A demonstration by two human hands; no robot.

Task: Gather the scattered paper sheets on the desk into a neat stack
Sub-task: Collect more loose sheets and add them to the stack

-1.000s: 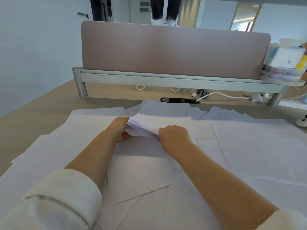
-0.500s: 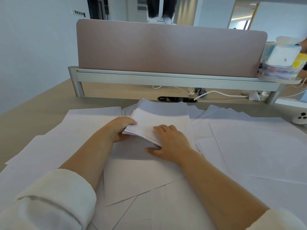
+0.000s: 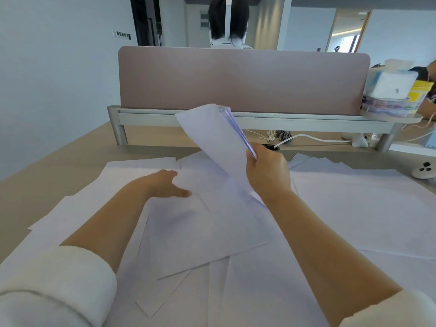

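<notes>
My right hand (image 3: 267,172) grips a bundle of white paper sheets (image 3: 215,140) by its lower right edge and holds it tilted up above the desk, its top reaching the divider rail. My left hand (image 3: 165,186) is spread, fingers straight, just above or on the loose sheets (image 3: 200,232) that lie overlapping across the wooden desk (image 3: 54,171). More loose sheets (image 3: 358,208) cover the right side.
A pink divider panel (image 3: 243,79) on a metal rail (image 3: 259,120) closes the back of the desk. White cables (image 3: 306,139) lie under the rail. A white controller (image 3: 423,172) sits at the far right. Boxes and packets (image 3: 396,90) stand on a shelf at the back right. A person sits behind the divider.
My right hand has lifted the bundle off the desk and tilted it upright. My left hand let go of the bundle and opened over the loose sheets to the left.
</notes>
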